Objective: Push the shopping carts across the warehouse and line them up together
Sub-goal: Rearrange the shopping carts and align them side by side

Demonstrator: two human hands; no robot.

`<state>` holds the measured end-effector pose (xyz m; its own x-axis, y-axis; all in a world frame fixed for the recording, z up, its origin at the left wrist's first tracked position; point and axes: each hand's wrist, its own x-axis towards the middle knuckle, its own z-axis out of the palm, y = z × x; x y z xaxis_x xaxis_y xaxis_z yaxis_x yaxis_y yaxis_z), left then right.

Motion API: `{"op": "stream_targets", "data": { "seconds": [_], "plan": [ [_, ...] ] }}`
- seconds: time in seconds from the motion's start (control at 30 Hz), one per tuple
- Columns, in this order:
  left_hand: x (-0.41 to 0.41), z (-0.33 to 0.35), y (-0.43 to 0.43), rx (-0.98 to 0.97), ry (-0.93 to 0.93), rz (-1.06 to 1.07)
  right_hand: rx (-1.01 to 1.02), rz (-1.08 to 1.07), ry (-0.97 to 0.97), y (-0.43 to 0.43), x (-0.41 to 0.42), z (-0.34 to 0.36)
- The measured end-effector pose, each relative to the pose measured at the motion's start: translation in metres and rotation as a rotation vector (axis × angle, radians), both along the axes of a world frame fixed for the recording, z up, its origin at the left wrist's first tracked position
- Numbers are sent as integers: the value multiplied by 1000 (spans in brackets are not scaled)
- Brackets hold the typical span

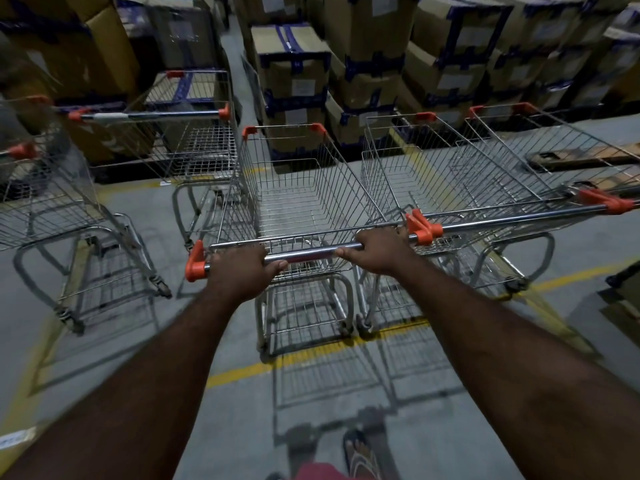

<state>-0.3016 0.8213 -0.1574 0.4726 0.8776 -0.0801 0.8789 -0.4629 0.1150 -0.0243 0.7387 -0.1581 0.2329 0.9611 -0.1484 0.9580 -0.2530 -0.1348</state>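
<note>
Left hand: your left hand is curled tight over the steel handle bar, close to the orange end cap.
Right hand: your right hand is wrapped closed over the same bar near its far end, so the two grips sit wide apart. That looks chosen for steering, since a wide hold lets you turn the nose easily.
Cart in hand: the middle cart is right in front of you, basket empty, rolling over the yellow floor line.
Neighbour on the right: the right-hand cart stands just beside yours, its handle end almost touching your right knuckles. Whether the baskets actually touch, you cannot tell here.
Left side: two more carts wait there, the near-left cart and the back-left cart, both apart from the pair and angled differently.
Backdrop: stacked cardboard boxes wall off the space ahead, so there is little room to roll on.
Judgement: you seem to be squaring this cart against its neighbour; the left pair probably has yet to join the row.
Risk: watch your right fingers between the two handles.
</note>
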Motion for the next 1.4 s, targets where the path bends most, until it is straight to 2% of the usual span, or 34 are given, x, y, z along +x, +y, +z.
{"op": "stream_targets", "data": {
  "seconds": [0.67,1.4],
  "plan": [
    [-8,3,12,-13,7,2,62,9,1,11,-9,-5],
    [-7,3,6,35,31,10,21,18,-6,9,-9,0]
  ]
}}
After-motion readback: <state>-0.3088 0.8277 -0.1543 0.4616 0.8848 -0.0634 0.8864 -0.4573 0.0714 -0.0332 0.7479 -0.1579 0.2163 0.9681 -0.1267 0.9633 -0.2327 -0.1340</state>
